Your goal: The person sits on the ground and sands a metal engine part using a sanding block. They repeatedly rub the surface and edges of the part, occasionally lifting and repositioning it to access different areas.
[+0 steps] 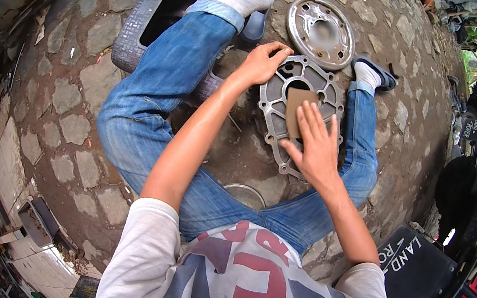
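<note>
A ribbed cast-metal housing cover point(272, 123) with bolt holes around its rim stands or lies between my legs. My left hand point(264, 62) rests on the cover's upper left rim, its fingers curled over the edge. Under the fingers of my right hand point(315, 146) a brown rectangular sheet, perhaps sandpaper point(294, 111), is pressed flat on the cover's ribs, partly over the central hole. My right thumb is spread to the side. A round pressed-metal disc point(299, 33) with several holes lies just beyond the cover. What supports the cover is hidden.
A dark textured frame point(135, 22) lies by my left leg on the stone-paved ground point(75, 127). A thin metal ring point(245, 187) is near my lap. Red vehicles with black mudflaps point(413, 277) stand at right. Boxes and a metal tray point(35, 223) line the lower left.
</note>
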The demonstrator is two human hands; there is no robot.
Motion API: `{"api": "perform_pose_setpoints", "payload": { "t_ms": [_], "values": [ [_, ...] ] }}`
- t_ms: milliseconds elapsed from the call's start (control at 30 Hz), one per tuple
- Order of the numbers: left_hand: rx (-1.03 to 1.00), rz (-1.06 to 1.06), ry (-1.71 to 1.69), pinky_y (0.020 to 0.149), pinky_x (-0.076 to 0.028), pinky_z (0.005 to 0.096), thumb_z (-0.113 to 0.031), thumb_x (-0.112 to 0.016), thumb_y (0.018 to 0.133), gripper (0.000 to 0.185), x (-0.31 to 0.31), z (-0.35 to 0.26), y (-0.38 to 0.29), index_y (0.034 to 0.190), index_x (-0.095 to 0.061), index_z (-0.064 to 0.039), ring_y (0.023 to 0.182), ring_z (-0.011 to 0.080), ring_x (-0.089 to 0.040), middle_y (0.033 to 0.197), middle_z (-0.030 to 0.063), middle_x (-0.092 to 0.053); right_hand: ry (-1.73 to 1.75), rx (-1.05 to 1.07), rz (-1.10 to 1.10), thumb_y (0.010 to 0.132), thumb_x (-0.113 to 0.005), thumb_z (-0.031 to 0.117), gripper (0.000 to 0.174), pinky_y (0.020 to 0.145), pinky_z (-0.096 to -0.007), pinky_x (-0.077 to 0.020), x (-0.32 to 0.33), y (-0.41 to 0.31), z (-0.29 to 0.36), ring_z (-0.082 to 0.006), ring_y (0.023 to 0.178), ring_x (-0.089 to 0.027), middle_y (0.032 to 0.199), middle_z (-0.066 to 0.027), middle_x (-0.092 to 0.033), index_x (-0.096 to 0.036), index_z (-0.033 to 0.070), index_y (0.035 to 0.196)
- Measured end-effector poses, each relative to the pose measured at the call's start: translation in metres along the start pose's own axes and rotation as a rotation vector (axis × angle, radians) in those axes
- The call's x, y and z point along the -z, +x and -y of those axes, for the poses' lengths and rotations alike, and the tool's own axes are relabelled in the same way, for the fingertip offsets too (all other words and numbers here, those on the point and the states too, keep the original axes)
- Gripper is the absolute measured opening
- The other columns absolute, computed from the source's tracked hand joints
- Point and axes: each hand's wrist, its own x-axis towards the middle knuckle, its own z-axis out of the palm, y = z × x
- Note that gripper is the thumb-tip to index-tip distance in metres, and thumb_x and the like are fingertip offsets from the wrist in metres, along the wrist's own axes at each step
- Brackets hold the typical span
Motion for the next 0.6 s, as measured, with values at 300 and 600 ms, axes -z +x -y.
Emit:
{"api": "perform_pose_setpoints", "payload": {
  "t_ms": [300,600],
  "values": [
    [0.003,0.003,-0.017,0.097,-0.049,0.0371,-0.036,-0.055,0.103,0.038,0.000,-0.002,0.002,0.117,-0.072,-0.005,0.110,0.0283,-0.068,0.114,0.0165,-0.073,0.106,0.007,-0.068,0.085,-0.074,0.048,0.082,0.120,-0.0601,-0.0211,-0.002,-0.010,0.006,-0.0294,0.147,-0.037,0.152,-0.0136,-0.047,-0.047,0.003,0.147],
    [0.028,-0.002,-0.032,0.095,-0.050,0.0351,-0.034,-0.057,0.102,0.036,0.002,-0.005,-0.001,0.116,-0.072,-0.004,0.107,0.0234,-0.069,0.112,0.0143,-0.074,0.227,0.018,-0.125,0.081,-0.071,0.015,0.070,0.118,-0.0594,-0.0258,-0.011,-0.002,0.023,-0.0306,0.131,-0.046,0.132,-0.0141,-0.051,-0.050,0.008,0.147]
  ]
}}
